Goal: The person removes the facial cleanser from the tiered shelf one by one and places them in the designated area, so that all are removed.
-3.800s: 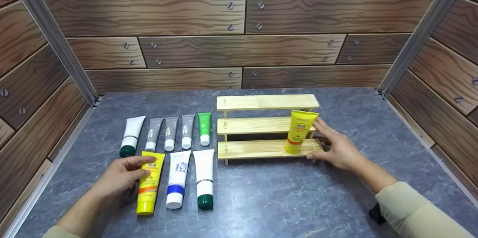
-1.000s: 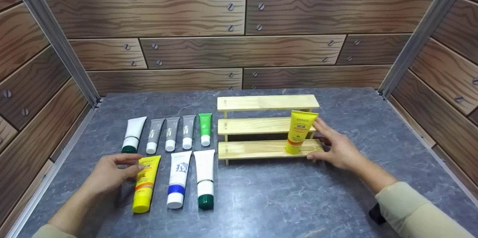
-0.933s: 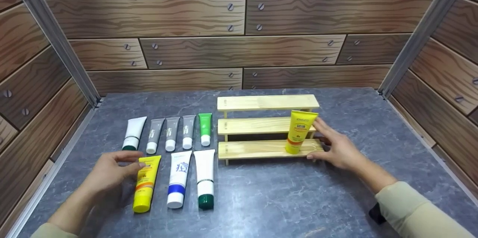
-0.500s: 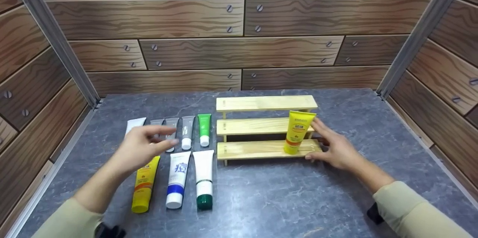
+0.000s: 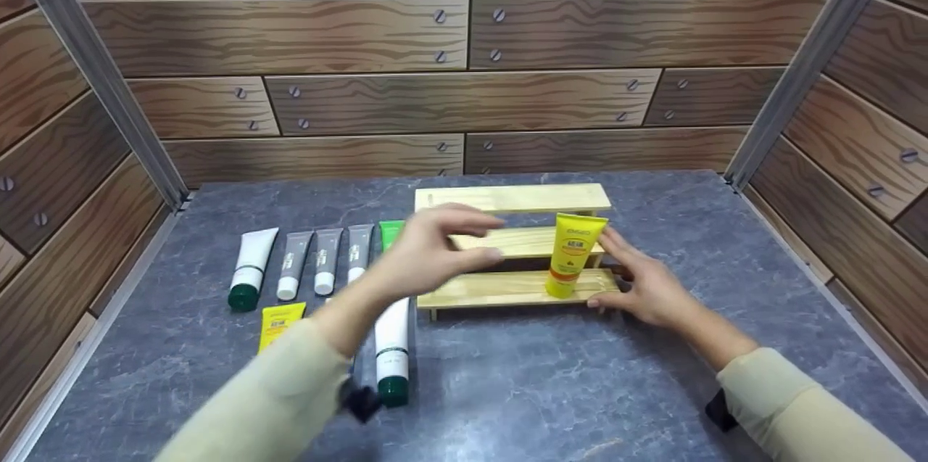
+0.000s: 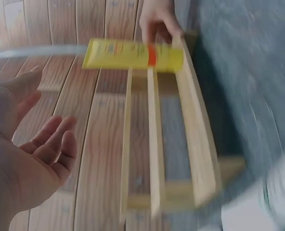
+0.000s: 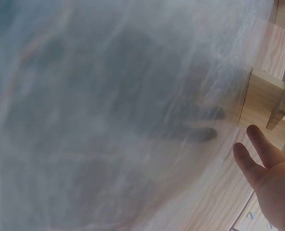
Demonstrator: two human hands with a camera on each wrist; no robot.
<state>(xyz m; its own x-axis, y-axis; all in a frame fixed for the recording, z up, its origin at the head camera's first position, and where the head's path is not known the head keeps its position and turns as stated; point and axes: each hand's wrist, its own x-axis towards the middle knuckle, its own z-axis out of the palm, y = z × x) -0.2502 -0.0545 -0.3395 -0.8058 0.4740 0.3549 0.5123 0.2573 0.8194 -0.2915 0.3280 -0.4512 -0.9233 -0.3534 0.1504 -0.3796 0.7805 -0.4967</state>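
A three-step wooden rack (image 5: 478,288) stands on the table, and a yellow tube (image 5: 573,259) is upright on its lowest step at the right end. My right hand (image 5: 645,288) grips that end of the rack, thumb at the lowest step's front edge; its index finger reaches up beside the tube, the tip hidden behind it. In the right wrist view two fingers (image 7: 260,154) of this hand extend past the wood. My left hand (image 5: 435,248) hangs before the rack's left part, empty, fingers spread and bent; in the left wrist view its palm (image 6: 27,168) shows.
Left of the rack lie a white tube with a green cap (image 5: 254,266), several grey tubes (image 5: 293,266) and a green tube (image 5: 391,231). Nearer are another yellow tube (image 5: 279,324) and a second white green-capped tube (image 5: 391,353). My left arm covers the blue-banded white tube.
My left hand has let go of the near yellow tube lying on the table and moved right, over the other tubes, to the rack. The right hand keeps its place at the rack.
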